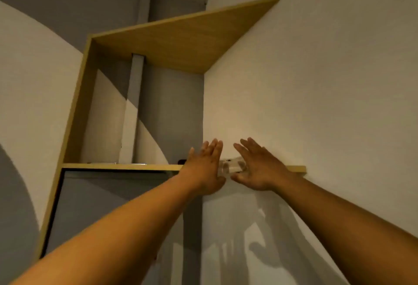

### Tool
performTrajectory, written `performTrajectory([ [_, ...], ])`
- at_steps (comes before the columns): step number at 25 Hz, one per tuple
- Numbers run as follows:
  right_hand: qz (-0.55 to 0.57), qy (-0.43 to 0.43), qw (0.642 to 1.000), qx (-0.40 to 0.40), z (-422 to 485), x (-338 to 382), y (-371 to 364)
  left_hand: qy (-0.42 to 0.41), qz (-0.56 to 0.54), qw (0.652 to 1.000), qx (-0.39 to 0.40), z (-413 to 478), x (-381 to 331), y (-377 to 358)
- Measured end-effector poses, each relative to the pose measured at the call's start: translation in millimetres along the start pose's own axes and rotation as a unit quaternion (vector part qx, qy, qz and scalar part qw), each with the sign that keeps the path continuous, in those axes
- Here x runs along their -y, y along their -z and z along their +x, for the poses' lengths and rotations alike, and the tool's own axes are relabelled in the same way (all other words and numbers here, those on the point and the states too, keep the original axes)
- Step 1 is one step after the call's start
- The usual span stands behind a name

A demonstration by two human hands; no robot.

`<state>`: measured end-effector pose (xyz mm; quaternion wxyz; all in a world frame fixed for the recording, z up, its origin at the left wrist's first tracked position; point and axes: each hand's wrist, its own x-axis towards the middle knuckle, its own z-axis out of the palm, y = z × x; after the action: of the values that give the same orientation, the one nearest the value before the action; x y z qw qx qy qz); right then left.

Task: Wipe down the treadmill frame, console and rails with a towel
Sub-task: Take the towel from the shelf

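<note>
Hands are raised flat and spread, left hand [204, 167] and right hand [254, 167], flanking a blurred clear object [228, 167] on the shelf [117, 167] at twelve o'clock; nothing is gripped. Towel and treadmill are unseen; handling cannot be judged.

**No readable text**

Nothing here can be read: no words, labels, brands, numbers or signs show on the shelf [122, 167], the walls or the panels. The small clear thing [228, 167] at the shelf's front edge is too blurred to show any marking.
</note>
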<state>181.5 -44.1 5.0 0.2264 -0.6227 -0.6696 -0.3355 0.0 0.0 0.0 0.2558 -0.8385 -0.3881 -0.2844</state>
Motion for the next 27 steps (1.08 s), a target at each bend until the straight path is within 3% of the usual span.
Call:
performTrajectory([
  [2, 0.040, -0.015, 0.999, 0.014, 12.9, -4.9, -21.8, 0.024, -0.002, 1.000, 0.020, 22.1, -7.0, -16.9],
  [6, -0.048, -0.025, 0.997, -0.056, 31.1, -10.5, -63.3, 0.077, 0.007, 0.995, 0.070, 63.1, -1.3, -52.8],
  [12, -0.058, 0.018, 0.990, -0.123, 33.7, -13.7, -62.5, 0.050, 0.020, 0.994, 0.092, 65.1, 5.3, -43.8],
  [17, 0.131, -0.007, 0.977, -0.169, 4.6, -2.8, -55.2, 0.047, 0.022, 0.997, -0.051, 2.6, -4.8, -20.2],
  [19, 0.214, 0.004, 0.953, -0.214, -29.1, 28.1, -64.8, 0.031, -0.044, 0.997, -0.058, -54.3, -9.2, -13.1],
  [21, 0.342, 0.004, 0.918, -0.201, -82.3, 79.7, -79.1, 0.055, -0.154, 0.984, -0.065, -124.4, -2.8, -5.9],
  [24, 0.521, 0.013, 0.845, -0.122, -172.6, 174.1, -87.0, 0.175, -0.399, 0.898, -0.063, -253.8, 11.5, 6.3],
  [27, 0.673, -0.013, 0.740, 0.001, -257.8, 288.3, -73.9, 0.361, -0.560, 0.735, -0.128, -416.3, 10.5, 22.6],
])
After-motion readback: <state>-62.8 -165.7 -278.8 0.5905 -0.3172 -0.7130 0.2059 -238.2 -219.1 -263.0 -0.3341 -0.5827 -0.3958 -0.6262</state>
